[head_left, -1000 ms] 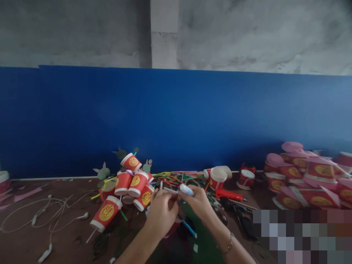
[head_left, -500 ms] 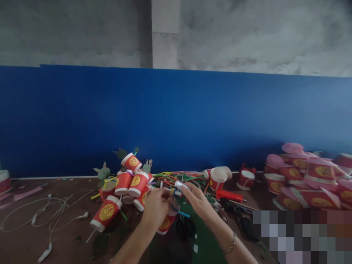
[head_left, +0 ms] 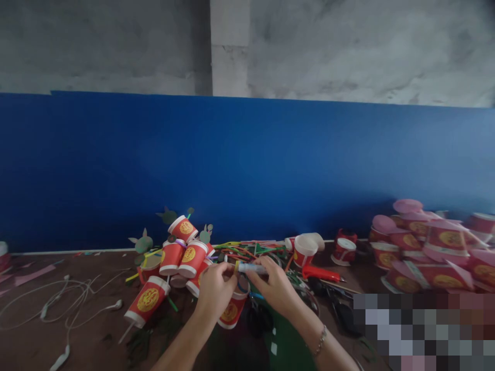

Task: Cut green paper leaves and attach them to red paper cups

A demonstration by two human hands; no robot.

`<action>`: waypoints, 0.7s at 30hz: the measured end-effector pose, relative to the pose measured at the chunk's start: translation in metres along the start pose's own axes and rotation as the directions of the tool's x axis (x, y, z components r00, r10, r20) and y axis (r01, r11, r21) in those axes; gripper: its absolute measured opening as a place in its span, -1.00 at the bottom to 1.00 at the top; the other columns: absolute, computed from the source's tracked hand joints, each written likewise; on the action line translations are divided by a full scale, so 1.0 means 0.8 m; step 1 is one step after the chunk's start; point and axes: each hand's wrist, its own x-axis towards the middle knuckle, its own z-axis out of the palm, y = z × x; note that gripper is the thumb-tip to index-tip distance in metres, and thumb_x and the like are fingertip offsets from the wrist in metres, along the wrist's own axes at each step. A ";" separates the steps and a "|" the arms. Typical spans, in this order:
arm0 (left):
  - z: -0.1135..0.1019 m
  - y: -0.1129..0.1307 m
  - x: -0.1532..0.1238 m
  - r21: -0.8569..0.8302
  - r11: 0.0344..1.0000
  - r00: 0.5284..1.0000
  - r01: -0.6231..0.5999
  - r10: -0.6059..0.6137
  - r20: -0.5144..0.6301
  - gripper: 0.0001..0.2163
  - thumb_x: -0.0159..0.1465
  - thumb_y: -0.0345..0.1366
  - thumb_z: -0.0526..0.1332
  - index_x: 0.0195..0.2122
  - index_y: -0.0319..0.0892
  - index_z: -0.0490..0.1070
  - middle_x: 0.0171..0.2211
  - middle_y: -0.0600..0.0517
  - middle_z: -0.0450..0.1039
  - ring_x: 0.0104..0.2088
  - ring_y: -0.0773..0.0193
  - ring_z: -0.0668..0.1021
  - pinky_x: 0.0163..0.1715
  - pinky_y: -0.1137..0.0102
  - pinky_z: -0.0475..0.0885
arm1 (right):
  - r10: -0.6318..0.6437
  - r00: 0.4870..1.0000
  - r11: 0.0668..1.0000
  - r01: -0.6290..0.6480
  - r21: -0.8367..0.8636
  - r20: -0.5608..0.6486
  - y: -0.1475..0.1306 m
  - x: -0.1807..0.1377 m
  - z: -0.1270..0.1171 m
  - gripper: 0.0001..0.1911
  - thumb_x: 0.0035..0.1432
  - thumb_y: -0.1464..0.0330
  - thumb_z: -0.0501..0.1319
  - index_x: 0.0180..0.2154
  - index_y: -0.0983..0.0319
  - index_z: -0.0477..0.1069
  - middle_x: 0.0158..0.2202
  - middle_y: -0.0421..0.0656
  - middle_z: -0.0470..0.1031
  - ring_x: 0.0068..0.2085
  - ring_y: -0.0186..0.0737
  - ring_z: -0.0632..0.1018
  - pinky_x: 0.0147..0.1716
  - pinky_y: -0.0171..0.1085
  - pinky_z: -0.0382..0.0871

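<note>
My left hand (head_left: 214,291) is closed round a red paper cup (head_left: 231,312) with a gold emblem, held rim-up just above the brown table (head_left: 77,340). My right hand (head_left: 275,286) grips a small white tube with a blue label (head_left: 251,268), laid sideways over the cup's rim. Both hands meet at the cup, fingers pinched. A bracelet (head_left: 320,341) sits on my right wrist. Directly left of my hands lies a heap of the same red cups (head_left: 181,252) fitted with straws and green paper cut-outs.
White earphone cables (head_left: 58,304) trail over the table at left. Coloured straws (head_left: 247,248), a white-rimmed red cup (head_left: 303,251), a red-handled tool (head_left: 323,273) and scissors (head_left: 259,319) lie around my hands. Pink-lidded red cups (head_left: 433,247) pile up at right. A blue wall (head_left: 247,165) stands behind.
The red cup has come up into view in my left hand. The white tube in my right hand has turned from pointing right and up to lying level over the cup.
</note>
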 end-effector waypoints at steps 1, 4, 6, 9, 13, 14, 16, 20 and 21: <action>0.000 0.000 0.000 -0.003 1.000 1.000 -0.001 0.001 0.003 -0.82 0.12 -0.24 0.13 -0.40 -0.16 0.50 -0.44 0.02 0.57 -0.37 0.21 0.57 -0.36 0.43 0.38 | -0.010 1.000 1.000 0.010 -0.013 0.003 0.001 -0.001 0.002 -0.79 0.14 0.22 0.11 -0.31 0.24 0.35 -0.34 -0.13 0.41 -0.34 -0.21 0.43 -0.35 -0.29 0.27; 0.001 -0.002 0.001 0.000 1.000 1.000 0.006 -0.006 0.008 -0.82 0.12 -0.24 0.13 -0.39 -0.14 0.50 -0.42 0.03 0.57 -0.35 0.21 0.57 -0.34 0.43 0.38 | -0.006 1.000 0.999 0.005 -0.035 -0.023 0.008 -0.002 0.012 -0.78 0.15 0.24 0.09 -0.24 0.24 0.35 -0.28 -0.09 0.40 -0.28 -0.18 0.44 -0.28 -0.26 0.28; 0.002 -0.005 0.002 0.022 1.000 1.000 0.006 -0.006 0.000 -0.84 0.11 -0.27 0.14 -0.39 -0.13 0.51 -0.41 0.03 0.57 -0.34 0.20 0.57 -0.34 0.43 0.38 | 0.024 0.999 1.000 -0.025 -0.005 -0.021 0.013 -0.002 0.018 -0.77 0.15 0.24 0.08 -0.25 0.25 0.35 -0.28 -0.09 0.40 -0.27 -0.18 0.43 -0.27 -0.25 0.28; 0.002 -0.008 0.003 0.048 0.999 1.000 0.011 -0.010 -0.017 -0.84 0.11 -0.29 0.14 -0.38 -0.13 0.51 -0.42 0.03 0.57 -0.33 0.20 0.57 -0.33 0.41 0.38 | 0.111 0.990 0.984 -0.122 0.132 0.084 0.016 0.002 0.021 -0.75 0.16 0.20 0.05 -0.35 0.25 0.33 -0.45 -0.19 0.36 -0.41 -0.26 0.39 -0.42 -0.32 0.24; 0.000 -0.007 0.005 0.042 0.999 1.000 0.004 -0.004 -0.020 -0.84 0.11 -0.28 0.15 -0.38 -0.14 0.50 -0.42 0.02 0.57 -0.34 0.20 0.56 -0.33 0.41 0.37 | 0.160 0.966 0.924 -0.219 0.314 0.204 0.011 0.004 0.018 -0.68 0.13 0.14 0.04 -0.50 0.23 0.26 -0.61 -0.30 0.18 -0.55 -0.37 0.23 -0.58 -0.38 0.07; -0.001 -0.006 0.004 0.043 0.999 1.000 0.000 0.001 -0.016 -0.85 0.10 -0.28 0.15 -0.38 -0.14 0.51 -0.42 0.02 0.56 -0.34 0.20 0.56 -0.34 0.41 0.37 | 0.165 0.963 0.909 -0.233 0.347 0.214 0.009 0.004 0.017 -0.69 0.11 0.14 0.08 -0.50 0.24 0.26 -0.62 -0.32 0.16 -0.56 -0.39 0.21 -0.58 -0.39 0.05; -0.001 -0.003 0.003 0.051 0.999 1.000 -0.006 0.007 -0.005 -0.86 0.08 -0.31 0.17 -0.39 -0.14 0.51 -0.43 0.03 0.55 -0.35 0.20 0.55 -0.34 0.41 0.36 | 0.189 0.959 0.878 -0.262 0.401 0.213 0.005 0.004 0.016 -0.73 0.02 0.18 0.18 -0.50 0.24 0.27 -0.63 -0.34 0.13 -0.57 -0.42 0.18 -0.60 -0.40 0.01; 0.001 0.005 -0.002 0.075 0.994 0.997 -0.074 0.071 0.042 -0.88 0.06 -0.36 0.17 -0.45 -0.15 0.51 -0.45 0.03 0.52 -0.36 0.21 0.52 -0.34 0.41 0.33 | 0.234 0.970 0.867 -0.240 0.437 0.070 0.006 0.005 0.018 -0.76 -0.10 0.25 0.27 -0.55 0.27 0.30 -0.65 -0.34 0.13 -0.57 -0.43 0.16 -0.61 -0.41 0.01; 0.002 0.007 -0.004 0.082 0.992 0.994 -0.096 0.092 0.055 -0.88 0.07 -0.37 0.17 -0.45 -0.15 0.51 -0.45 0.02 0.52 -0.35 0.21 0.51 -0.33 0.40 0.33 | 0.224 0.973 0.873 -0.222 0.434 0.048 0.007 0.005 0.018 -0.77 -0.10 0.25 0.26 -0.55 0.28 0.32 -0.65 -0.33 0.15 -0.57 -0.42 0.17 -0.60 -0.41 0.03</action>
